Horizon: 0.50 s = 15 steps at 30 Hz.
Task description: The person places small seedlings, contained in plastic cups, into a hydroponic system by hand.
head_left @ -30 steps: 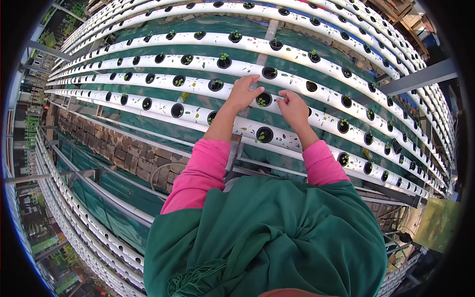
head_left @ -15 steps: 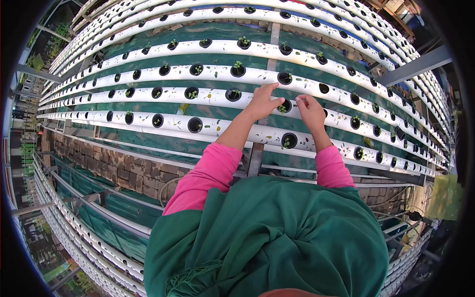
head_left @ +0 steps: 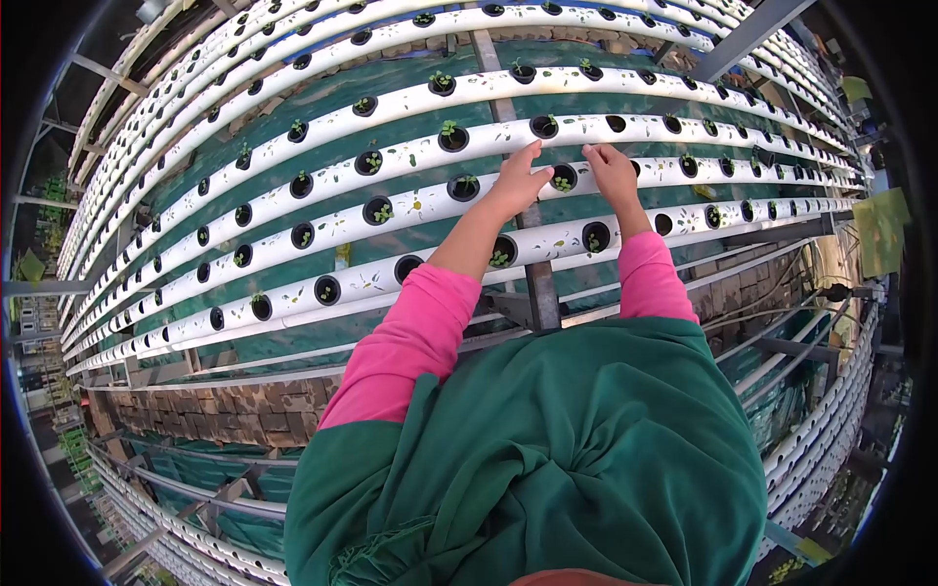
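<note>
My left hand (head_left: 520,184) reaches over a white pipe (head_left: 420,205), thumb and index finger apart. Its index fingertip is just short of a black net pot (head_left: 544,127) with a small green seedling, set in the pipe beyond. Between my hands sits another pot (head_left: 564,179) holding a seedling, close by my left thumb. My right hand (head_left: 613,176) is to the right of that pot, its fingertips pinched together near the edge of the farther pipe; I cannot tell what is in the pinch. A dark hole (head_left: 616,124) in that farther pipe lies just ahead of it.
Rows of white pipes with seedling pots run across the view over green sheeting (head_left: 293,249). A metal support (head_left: 542,293) stands under the nearest pipe, and a grey beam (head_left: 752,41) slants at upper right. Brick paving (head_left: 234,415) shows below left.
The view has turned, so the pipes now slope up to the right. My right hand has moved forward from beside the pot between my hands towards the farther pipe. My left hand keeps its spread.
</note>
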Available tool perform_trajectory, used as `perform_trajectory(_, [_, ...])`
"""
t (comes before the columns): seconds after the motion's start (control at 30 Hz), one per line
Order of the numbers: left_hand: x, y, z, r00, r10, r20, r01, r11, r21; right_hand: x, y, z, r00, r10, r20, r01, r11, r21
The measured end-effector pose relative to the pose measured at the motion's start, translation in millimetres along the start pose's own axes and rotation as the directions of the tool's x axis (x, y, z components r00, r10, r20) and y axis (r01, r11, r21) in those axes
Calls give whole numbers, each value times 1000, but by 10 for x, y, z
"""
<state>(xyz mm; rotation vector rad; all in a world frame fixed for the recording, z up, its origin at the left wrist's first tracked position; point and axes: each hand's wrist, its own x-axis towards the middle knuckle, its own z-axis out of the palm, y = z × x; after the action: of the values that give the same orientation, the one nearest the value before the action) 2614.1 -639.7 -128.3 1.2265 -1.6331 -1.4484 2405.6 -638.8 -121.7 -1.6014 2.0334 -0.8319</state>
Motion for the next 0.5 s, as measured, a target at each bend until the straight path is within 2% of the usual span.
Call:
perform_trajectory(0.13, [48,-83,13,1000,20,-3,-20,1000,18,-5,77,-34,998,20,58,-30,984,175])
perform_trajectory(0.23, [26,-101,14,999,47,8,-47,993,108,-169,31,-98,991,-63,118,46,989,143])
perform_trajectory(0.3, [19,-75,6,999,41,19,-42,997,57,-325,-108,-157,943,-307,126,324,934,-152])
perform_trajectory(0.33, [1,-85,1,999,27,35,-27,1000,7,-376,-162,-139,945,-302,123,319,937,-146])
perform_trajectory(0.4, [-11,-100,10,999,27,42,-27,1000,1,-447,-241,-97,923,-375,85,384,886,-260])
perform_trajectory(0.5, [6,-104,29,999,25,47,-24,999,-39,-368,-234,-11,911,-393,126,412,872,-265])
